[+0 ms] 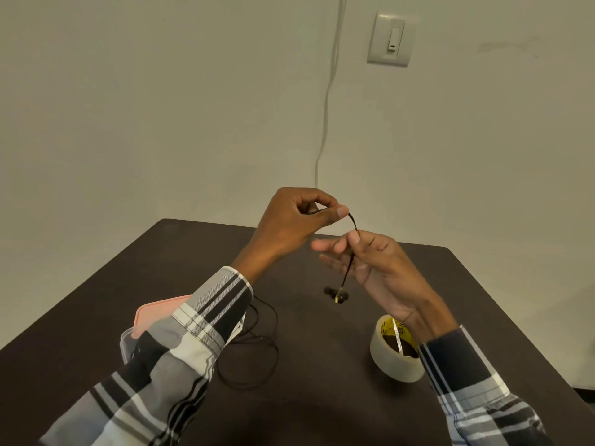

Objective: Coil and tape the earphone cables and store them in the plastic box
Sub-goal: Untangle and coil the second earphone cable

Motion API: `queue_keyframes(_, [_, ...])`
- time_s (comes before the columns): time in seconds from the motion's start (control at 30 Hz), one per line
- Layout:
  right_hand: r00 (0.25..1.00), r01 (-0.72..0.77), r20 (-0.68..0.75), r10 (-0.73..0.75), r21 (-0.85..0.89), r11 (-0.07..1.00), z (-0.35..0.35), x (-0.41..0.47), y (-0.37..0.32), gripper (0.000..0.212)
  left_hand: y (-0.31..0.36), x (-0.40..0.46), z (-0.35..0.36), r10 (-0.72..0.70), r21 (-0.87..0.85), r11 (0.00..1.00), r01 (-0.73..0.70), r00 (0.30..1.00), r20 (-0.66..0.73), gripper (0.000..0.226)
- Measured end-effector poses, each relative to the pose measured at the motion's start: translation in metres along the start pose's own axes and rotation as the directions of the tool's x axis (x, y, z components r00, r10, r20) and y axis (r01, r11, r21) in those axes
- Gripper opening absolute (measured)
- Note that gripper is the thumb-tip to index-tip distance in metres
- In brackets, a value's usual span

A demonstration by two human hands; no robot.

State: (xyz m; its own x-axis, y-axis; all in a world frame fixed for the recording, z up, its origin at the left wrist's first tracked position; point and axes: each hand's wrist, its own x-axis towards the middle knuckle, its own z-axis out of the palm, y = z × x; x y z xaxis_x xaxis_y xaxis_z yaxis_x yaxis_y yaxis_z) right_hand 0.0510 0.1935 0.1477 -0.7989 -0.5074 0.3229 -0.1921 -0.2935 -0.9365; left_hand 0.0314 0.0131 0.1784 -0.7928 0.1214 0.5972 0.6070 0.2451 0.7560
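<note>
A black earphone cable [349,268] runs between both hands above the dark table [322,397]. My left hand [289,220] pinches the cable between thumb and forefinger. My right hand [370,262], just below and to the right, pinches the same cable with thumb and forefinger while its other fingers stay spread. The two earbuds [336,294] dangle under my right hand. More black cable [257,355] lies in loose loops on the table beside my left sleeve. The plastic box with a pink lid [154,313] sits partly hidden under my left forearm. A roll of clear tape [394,352] stands by my right wrist.
The table's far edge meets a pale wall with a light switch [391,38] and a white wire [328,91] running down it. The floor shows at the right past the table edge.
</note>
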Motion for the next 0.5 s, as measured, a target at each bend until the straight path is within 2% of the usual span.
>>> queue_keyframes(0.1, [0.997, 0.067, 0.023, -0.072, 0.163, 0.984, 0.006, 0.001, -0.002, 0.035, -0.004, 0.0, -0.001, -0.029, -0.019, 0.999, 0.029, 1.0, 0.009, 0.019])
queue_keyframes(0.2, [0.987, 0.128, 0.048, -0.15, 0.312, 0.941, 0.007, 0.001, -0.001, 0.028, -0.01, -0.003, -0.004, -0.053, -0.051, 0.997, 0.054, 0.998, 0.023, 0.021])
queue_keyframes(0.37, [0.956, 0.264, -0.021, -0.292, 0.495, 0.828, 0.006, 0.0, -0.004, 0.019, -0.019, -0.015, -0.002, -0.194, -0.09, 0.976, 0.198, 0.98, 0.051, 0.027])
queue_keyframes(0.5, [0.923, 0.384, -0.19, -0.334, 0.449, 0.807, 0.0, 0.003, -0.008, 0.038, -0.029, -0.027, -0.002, -0.288, -0.094, 0.951, 0.296, 0.954, 0.086, 0.028])
